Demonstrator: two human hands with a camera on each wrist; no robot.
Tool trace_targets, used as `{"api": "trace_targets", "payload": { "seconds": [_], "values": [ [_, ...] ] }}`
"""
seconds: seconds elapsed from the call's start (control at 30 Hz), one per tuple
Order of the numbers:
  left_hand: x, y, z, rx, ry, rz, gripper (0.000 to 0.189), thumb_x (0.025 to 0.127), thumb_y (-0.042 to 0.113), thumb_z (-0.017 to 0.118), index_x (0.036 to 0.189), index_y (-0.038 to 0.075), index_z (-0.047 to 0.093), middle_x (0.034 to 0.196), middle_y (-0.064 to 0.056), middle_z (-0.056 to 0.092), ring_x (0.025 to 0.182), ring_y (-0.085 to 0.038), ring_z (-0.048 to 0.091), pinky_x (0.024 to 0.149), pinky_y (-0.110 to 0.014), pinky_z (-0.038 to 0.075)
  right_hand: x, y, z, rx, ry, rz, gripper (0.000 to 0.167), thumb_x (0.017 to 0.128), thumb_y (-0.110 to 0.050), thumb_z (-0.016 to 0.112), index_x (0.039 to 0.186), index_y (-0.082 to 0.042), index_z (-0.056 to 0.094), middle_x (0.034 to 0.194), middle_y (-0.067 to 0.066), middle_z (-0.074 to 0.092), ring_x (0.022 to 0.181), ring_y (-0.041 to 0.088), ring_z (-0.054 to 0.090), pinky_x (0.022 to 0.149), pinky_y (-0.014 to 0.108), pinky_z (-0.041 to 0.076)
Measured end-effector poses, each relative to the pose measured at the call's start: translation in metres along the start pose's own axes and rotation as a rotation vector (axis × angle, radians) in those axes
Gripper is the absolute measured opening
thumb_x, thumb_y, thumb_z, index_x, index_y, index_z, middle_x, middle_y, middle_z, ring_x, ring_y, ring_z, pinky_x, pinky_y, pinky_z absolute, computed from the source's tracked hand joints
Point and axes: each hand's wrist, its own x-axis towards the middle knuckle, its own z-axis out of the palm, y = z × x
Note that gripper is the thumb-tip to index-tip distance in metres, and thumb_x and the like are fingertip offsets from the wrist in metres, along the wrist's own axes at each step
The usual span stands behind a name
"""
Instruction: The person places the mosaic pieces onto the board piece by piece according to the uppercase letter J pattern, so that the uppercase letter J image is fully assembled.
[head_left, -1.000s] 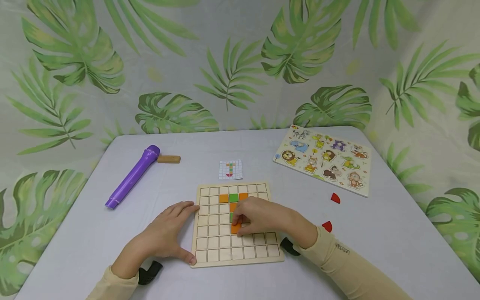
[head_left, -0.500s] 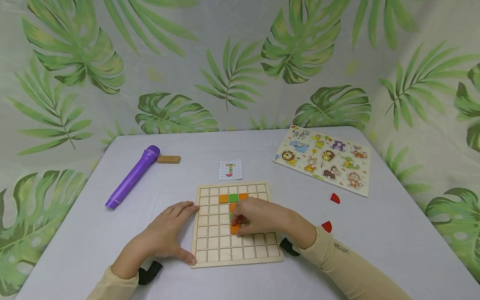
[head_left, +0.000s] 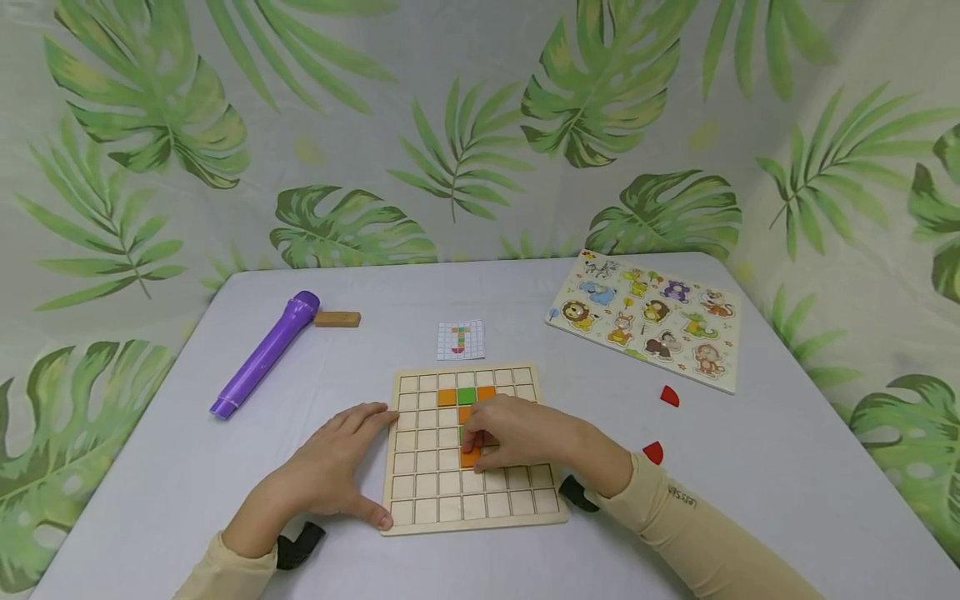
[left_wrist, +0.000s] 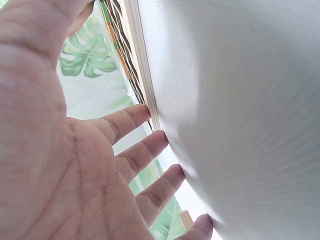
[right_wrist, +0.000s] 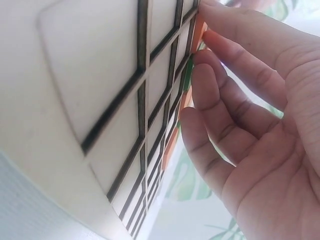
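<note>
A wooden grid board [head_left: 426, 486] lies on the white table, with orange and green square tiles set in a T-like pattern. My left hand [head_left: 330, 467] rests at the board's left side, thumb at the near corner and fingertips touching the edge; its fingers look fairly straight in the left wrist view. Over the middle of the grid, my right hand [head_left: 521, 429] pinches the lowest orange tile [head_left: 470, 458] between thumb and index finger, the tile lying at its cell. Partly covered by these fingers is a green tile [right_wrist: 188, 72]. A green tile [head_left: 467, 396] sits in the top row between two orange ones.
Behind the board lies a small pattern card [head_left: 461, 340]. A purple microphone-shaped tube [head_left: 266, 354] and a wooden block [head_left: 337, 319] are at left. An animal puzzle board [head_left: 645, 321] stands back right, with red quarter-circle pieces [head_left: 670, 396] nearer the right arm.
</note>
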Motion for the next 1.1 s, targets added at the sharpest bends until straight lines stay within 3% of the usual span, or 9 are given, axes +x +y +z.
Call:
{"api": "trace_targets", "payload": {
  "seconds": [0.43,0.7,0.9,1.1],
  "values": [
    [0.0,0.001,-0.001,-0.007,-0.013,-0.007,0.139,0.052,0.077,0.095,0.163,0.011,0.042,0.167,-0.018,0.042,0.153,-0.05,0.04,0.125,-0.07,0.036,-0.001,0.002,-0.001,0.018,0.012,-0.015,0.017,0.092,-0.024,0.087,0.103,-0.014,0.079,0.096,-0.006,0.069,0.085,0.005,0.059,0.076,0.014,0.052],
    [0.0,0.002,-0.001,0.0,-0.009,-0.008,0.139,0.051,0.077,0.095,0.163,0.011,0.042,0.167,-0.018,0.042,0.153,-0.049,0.04,0.124,-0.071,0.036,-0.01,0.007,-0.007,0.074,0.029,0.04,0.012,0.093,-0.019,0.085,0.103,-0.016,0.078,0.092,-0.008,0.068,0.086,0.009,0.061,0.078,0.019,0.053],
    [0.0,0.002,-0.001,-0.004,-0.006,-0.003,0.139,0.051,0.076,0.095,0.162,0.011,0.042,0.167,-0.018,0.042,0.153,-0.049,0.041,0.124,-0.071,0.037,-0.034,0.019,-0.018,0.096,0.048,0.101,0.016,0.092,-0.018,0.086,0.107,-0.014,0.079,0.097,-0.004,0.07,0.09,0.012,0.061,0.081,0.022,0.055],
    [-0.001,0.001,-0.001,-0.009,-0.01,-0.005,0.139,0.052,0.076,0.095,0.163,0.012,0.041,0.167,-0.018,0.042,0.153,-0.049,0.041,0.123,-0.072,0.037,-0.076,0.037,-0.031,0.114,0.075,0.183,0.023,0.092,-0.022,0.087,0.112,-0.016,0.078,0.103,-0.006,0.071,0.096,0.011,0.063,0.087,0.03,0.059]
  ]
}}
